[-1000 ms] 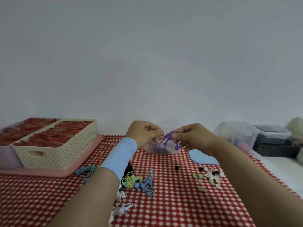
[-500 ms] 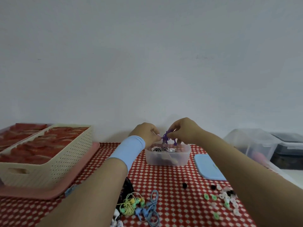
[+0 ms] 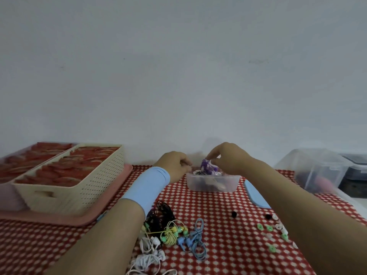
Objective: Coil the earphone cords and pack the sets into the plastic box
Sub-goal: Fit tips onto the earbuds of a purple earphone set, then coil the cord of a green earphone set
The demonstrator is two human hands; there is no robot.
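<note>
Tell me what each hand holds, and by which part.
The right hand pinches the purple earphone set by its top, over the plastic box. Whether the left hand holds anything cannot be told.

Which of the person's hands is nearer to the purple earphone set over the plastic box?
Right. The right hand pinches the purple earphone set just above the plastic box; the left hand sits to its left, apart from it.

Right hand (image 3: 230, 160) pinches purple earphones (image 3: 204, 165) over the plastic box (image 3: 228, 184); left hand (image 3: 173, 165) hovers beside.
</note>
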